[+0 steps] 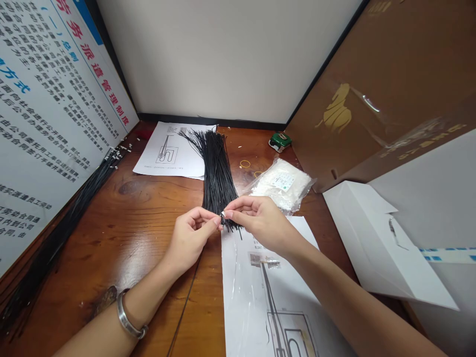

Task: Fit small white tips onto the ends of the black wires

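Observation:
My left hand [191,237] pinches a thin black wire [187,296], whose length trails down toward the bottom edge of the view. Fingertip to fingertip with it, my right hand [262,218] is closed on a small white connector [223,214]. The two pieces meet between my fingers; whether the wire sits inside the connector, I cannot tell. Just behind both hands lies a thick bundle of black wires [217,171]. Under my right forearm is a printed drawing sheet [241,292]. A clear bag of white connectors [284,184] lies beyond my right hand.
Along the left board runs a long bundle of black wires [70,223] with white connectors at its far ends. Another drawing sheet [148,158] lies at the back. A green tape measure [279,142] and a yellow rubber band [245,164] are behind the bag. A white carton [375,233] stands right.

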`<state>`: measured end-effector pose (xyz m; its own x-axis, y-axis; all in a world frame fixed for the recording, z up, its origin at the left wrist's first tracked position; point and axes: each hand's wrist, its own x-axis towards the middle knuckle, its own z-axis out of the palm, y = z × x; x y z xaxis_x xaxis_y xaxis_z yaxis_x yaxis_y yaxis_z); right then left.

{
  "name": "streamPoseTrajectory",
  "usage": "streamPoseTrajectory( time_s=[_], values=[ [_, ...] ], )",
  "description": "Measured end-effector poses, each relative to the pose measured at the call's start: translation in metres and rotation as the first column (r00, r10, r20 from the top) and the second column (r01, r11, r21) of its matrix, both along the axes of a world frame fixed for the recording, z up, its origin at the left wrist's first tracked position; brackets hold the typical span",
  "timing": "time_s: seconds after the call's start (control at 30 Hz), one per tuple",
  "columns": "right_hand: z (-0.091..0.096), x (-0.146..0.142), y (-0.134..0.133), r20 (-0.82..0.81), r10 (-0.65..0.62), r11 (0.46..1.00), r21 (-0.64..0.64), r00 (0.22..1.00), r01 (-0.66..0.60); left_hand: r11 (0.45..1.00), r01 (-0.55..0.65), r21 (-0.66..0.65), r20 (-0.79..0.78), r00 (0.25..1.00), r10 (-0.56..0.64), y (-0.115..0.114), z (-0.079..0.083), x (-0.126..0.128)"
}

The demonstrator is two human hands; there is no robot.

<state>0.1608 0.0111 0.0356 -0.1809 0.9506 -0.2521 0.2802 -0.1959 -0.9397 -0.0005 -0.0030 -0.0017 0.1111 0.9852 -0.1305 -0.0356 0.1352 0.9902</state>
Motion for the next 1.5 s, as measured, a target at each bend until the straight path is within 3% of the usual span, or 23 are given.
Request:
streamPoseTrajectory(
  time_s=[1.5],
  values=[
    [0.0000,0.0033,-0.0004,0.038,0.056,0.998,0.004,0.998,-0.056,0.999,0.043,0.012,0.010,0.999,-0.043,0.0004,-0.0029,-0.0010]
  ],
)
